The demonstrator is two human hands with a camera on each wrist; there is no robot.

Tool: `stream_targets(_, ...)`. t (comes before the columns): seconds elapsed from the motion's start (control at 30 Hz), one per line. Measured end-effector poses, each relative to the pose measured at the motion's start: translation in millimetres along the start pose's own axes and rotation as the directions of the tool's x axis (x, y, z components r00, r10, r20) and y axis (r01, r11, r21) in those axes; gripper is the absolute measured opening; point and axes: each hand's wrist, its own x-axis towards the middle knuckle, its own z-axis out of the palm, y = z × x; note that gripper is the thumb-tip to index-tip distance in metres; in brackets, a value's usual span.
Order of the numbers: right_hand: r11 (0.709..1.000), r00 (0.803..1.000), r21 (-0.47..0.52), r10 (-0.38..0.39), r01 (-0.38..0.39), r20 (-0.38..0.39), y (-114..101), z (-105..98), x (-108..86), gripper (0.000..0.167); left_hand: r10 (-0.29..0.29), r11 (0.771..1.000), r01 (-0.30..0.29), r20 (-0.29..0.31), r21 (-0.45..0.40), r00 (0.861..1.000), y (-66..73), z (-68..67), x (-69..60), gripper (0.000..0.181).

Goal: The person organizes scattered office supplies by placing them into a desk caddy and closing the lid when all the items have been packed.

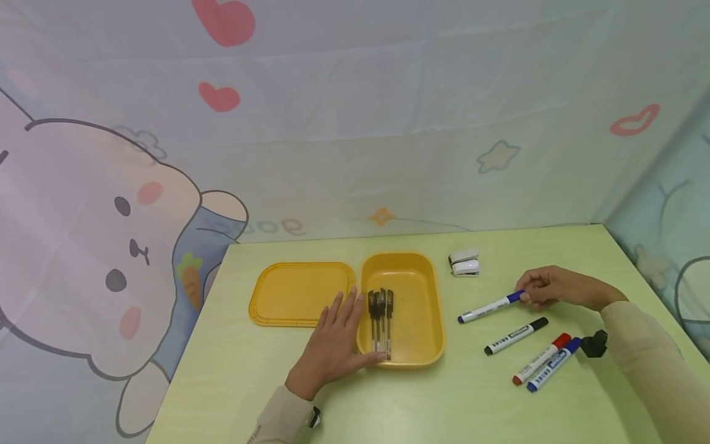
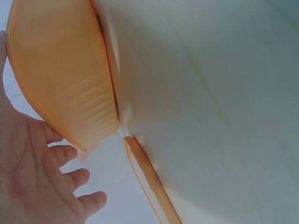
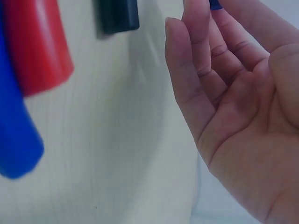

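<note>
My left hand (image 1: 331,348) rests with straight, spread fingers on the left rim of a yellow plastic box (image 1: 413,314). In the left wrist view its fingers (image 2: 63,154) touch the box's outer wall (image 2: 60,60). Several black-capped pens (image 1: 380,311) lie side by side in the box's left part. Over on the right, my right hand (image 1: 546,287) pinches a white marker with a blue cap (image 1: 490,308) by its capped end. The right wrist view shows only a bit of that blue cap (image 3: 215,4) beyond the fingers.
A flat yellow lid (image 1: 302,296) lies left of the box. White staplers (image 1: 465,263) sit right of it, near the back. Closer to the right sleeve lie a black marker (image 1: 516,337), a red marker (image 1: 540,360) and another blue marker (image 1: 554,365). A printed curtain (image 1: 360,154) hangs behind the table.
</note>
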Motion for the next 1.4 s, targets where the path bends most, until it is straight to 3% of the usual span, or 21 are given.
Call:
stream_targets(0.43,0.998,0.999,0.059,-0.036,0.038,-0.023,-7.4,-0.5,1.8,0.033,-0.006,1.000,0.006,-0.002,0.009,1.000,-1.9,2.2,0.5,0.115)
stream_targets(1.4,0.995,0.992,-0.034,-0.093,0.091,-0.079,-46.0,-7.6,-6.2,0.033,0.015,1.000,-0.014,-0.019,0.025,1.000,-2.4,3.2,3.5,0.114)
